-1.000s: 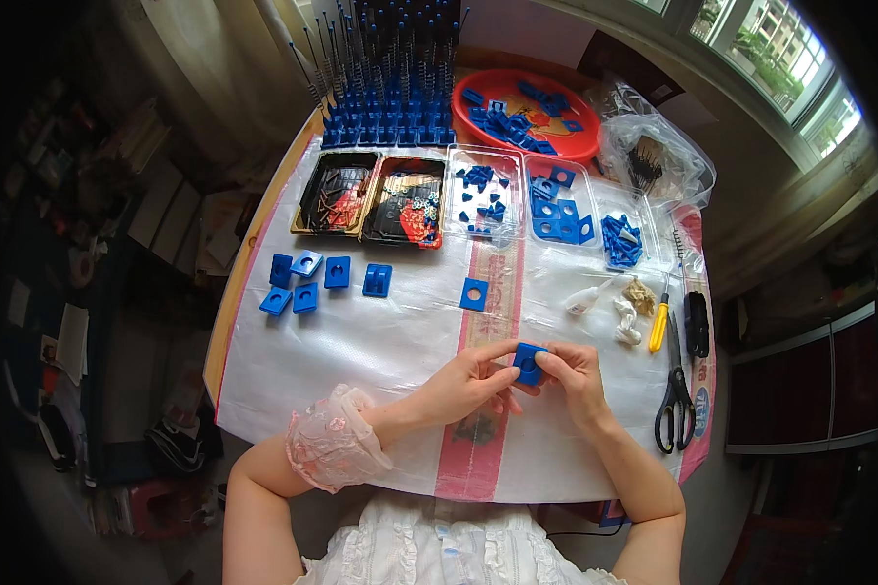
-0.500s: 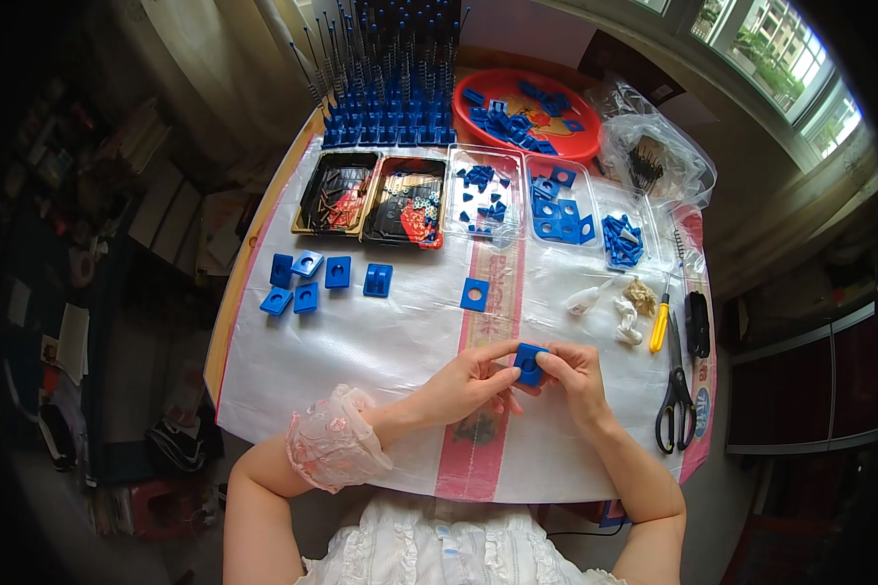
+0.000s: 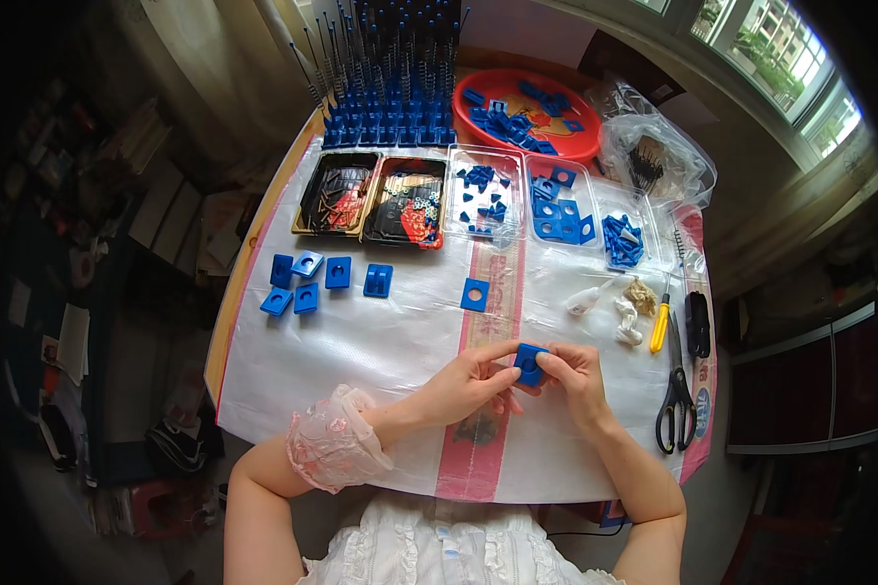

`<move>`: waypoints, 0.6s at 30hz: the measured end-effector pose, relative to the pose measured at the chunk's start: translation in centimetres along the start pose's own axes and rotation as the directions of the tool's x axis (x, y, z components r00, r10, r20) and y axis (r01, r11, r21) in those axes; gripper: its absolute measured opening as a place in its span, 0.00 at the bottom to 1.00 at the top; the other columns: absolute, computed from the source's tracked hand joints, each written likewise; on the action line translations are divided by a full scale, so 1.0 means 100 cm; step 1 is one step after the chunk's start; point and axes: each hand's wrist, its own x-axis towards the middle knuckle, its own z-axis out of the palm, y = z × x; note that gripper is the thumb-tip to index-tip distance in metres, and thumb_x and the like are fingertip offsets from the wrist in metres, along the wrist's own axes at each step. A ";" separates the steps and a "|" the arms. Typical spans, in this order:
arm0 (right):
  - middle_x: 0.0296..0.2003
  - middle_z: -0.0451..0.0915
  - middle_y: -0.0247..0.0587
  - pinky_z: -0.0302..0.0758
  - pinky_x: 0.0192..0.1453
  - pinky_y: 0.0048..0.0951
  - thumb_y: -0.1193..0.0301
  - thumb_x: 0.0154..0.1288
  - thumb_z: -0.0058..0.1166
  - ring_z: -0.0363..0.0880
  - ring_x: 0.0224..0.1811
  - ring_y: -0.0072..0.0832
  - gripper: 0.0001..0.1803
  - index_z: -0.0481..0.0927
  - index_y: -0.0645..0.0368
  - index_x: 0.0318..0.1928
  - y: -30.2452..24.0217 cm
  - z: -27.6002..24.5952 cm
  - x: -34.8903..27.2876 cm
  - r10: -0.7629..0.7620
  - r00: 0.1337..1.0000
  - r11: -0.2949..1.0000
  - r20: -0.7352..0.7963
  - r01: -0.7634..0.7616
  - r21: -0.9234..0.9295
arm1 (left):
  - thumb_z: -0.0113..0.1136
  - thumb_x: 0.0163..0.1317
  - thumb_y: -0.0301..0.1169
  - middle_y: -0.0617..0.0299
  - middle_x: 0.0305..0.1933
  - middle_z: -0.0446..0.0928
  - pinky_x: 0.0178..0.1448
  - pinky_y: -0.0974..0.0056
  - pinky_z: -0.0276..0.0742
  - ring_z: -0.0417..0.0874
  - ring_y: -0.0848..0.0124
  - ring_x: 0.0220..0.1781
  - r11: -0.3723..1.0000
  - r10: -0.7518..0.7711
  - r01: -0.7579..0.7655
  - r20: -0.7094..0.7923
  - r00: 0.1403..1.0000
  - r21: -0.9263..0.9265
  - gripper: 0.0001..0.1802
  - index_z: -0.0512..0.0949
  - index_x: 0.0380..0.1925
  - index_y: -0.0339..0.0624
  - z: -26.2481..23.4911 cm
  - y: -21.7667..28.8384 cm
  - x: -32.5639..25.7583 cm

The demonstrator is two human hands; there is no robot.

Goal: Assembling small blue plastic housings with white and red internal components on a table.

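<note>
Between both hands, above the near middle of the table, is a small blue plastic block [image 3: 529, 364] with a rounded hollow in its face. My left hand [image 3: 480, 378] grips its left side between thumb and fingers. On the other side my right hand [image 3: 573, 372] pinches its right edge, thumb on the face. Fingers hide the block's back. A flat blue square plate with a round hole [image 3: 474, 294] lies a little beyond my hands. Farther left sit several blue blocks [image 3: 306, 297], and a blue block with two raised ribs [image 3: 378, 281] lies beside them.
Black trays [image 3: 338, 194] of screws and nuts and clear trays [image 3: 560, 241] of blue parts line the far side. Behind stand rods with springs [image 3: 390, 97] and a red basin [image 3: 593, 146]. At right lie a glue bottle [image 3: 583, 300], yellow-handled tool [image 3: 660, 329] and scissors [image 3: 675, 409].
</note>
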 end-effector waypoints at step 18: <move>0.22 0.78 0.29 0.68 0.31 0.20 0.69 0.69 0.55 0.73 0.26 0.15 0.14 0.82 0.63 0.26 0.000 0.000 0.000 0.002 1.000 1.000 0.005 -0.002 0.003 | 0.48 0.76 0.32 0.55 0.48 0.84 0.38 0.72 0.78 0.86 0.73 0.36 1.000 0.002 -0.002 -0.002 1.000 -0.007 0.22 0.65 0.68 0.41 -0.001 -0.003 0.000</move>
